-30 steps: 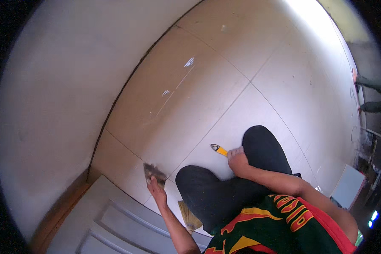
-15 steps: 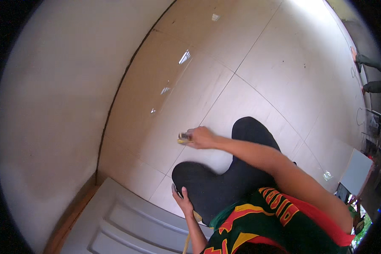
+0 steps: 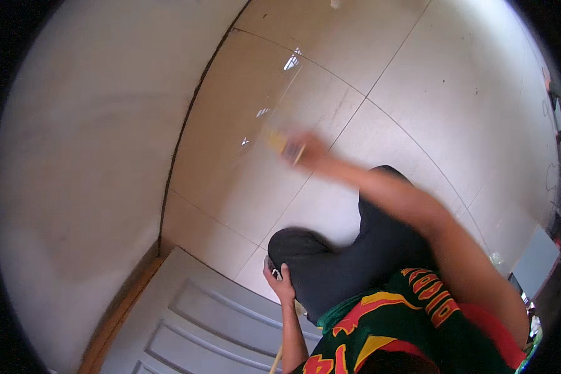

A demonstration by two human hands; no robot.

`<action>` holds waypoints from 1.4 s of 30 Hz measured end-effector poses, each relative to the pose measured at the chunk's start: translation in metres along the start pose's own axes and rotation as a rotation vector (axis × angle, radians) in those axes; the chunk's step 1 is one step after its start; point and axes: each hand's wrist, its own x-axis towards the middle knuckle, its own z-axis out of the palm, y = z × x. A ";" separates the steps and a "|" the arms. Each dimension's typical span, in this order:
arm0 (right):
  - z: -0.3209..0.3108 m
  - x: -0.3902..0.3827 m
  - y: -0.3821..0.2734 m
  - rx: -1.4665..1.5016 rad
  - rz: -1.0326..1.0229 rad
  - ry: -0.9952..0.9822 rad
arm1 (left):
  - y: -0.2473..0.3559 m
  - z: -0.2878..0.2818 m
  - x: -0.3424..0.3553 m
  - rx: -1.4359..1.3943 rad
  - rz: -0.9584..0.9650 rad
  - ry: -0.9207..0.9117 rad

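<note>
My right hand (image 3: 308, 149), blurred by motion, grips a small yellow-handled tool (image 3: 275, 138) and reaches over the tiled floor (image 3: 318, 93), left of centre. My left hand (image 3: 280, 280) is beside my dark-trousered left knee (image 3: 296, 240), fingers curled round a small dark item that is partly hidden and too unclear to name. The tile under the right hand carries thin pale streaks and small bright patches.
A plain wall (image 3: 87, 143) runs along the left, meeting a grey panelled door (image 3: 193, 311) with wooden trim (image 3: 109, 315). A thin stick (image 3: 275, 361) shows beside the door. A grey board (image 3: 536, 258) lies at right; another person's hand (image 3: 548, 84) shows at the far right edge.
My right hand has swung forward and left with the yellow tool, away from my right knee. My left hand has drawn back from the floor to beside my left knee. The view has shifted.
</note>
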 end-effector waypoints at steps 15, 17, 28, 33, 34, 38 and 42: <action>-0.146 0.145 0.028 -0.797 0.243 0.129 | -0.014 -0.013 0.009 0.023 0.158 -0.028; -0.105 0.088 0.012 -0.354 0.189 0.058 | -0.003 -0.009 0.009 0.014 0.169 -0.043; -0.163 0.018 0.044 -0.561 0.347 -0.138 | 0.006 -0.016 0.004 0.090 0.208 -0.027; -0.256 0.059 0.079 -0.668 0.443 0.031 | 0.009 -0.010 0.005 0.063 0.225 -0.048; -0.243 0.052 0.074 -0.342 0.400 0.116 | 0.011 -0.010 0.004 0.066 0.220 -0.037; -0.110 -0.020 0.003 -0.204 0.674 -0.255 | 0.013 -0.014 0.000 0.105 0.215 -0.039; -0.118 -0.047 0.019 -0.233 0.687 -0.465 | 0.008 -0.014 0.004 0.135 0.214 -0.057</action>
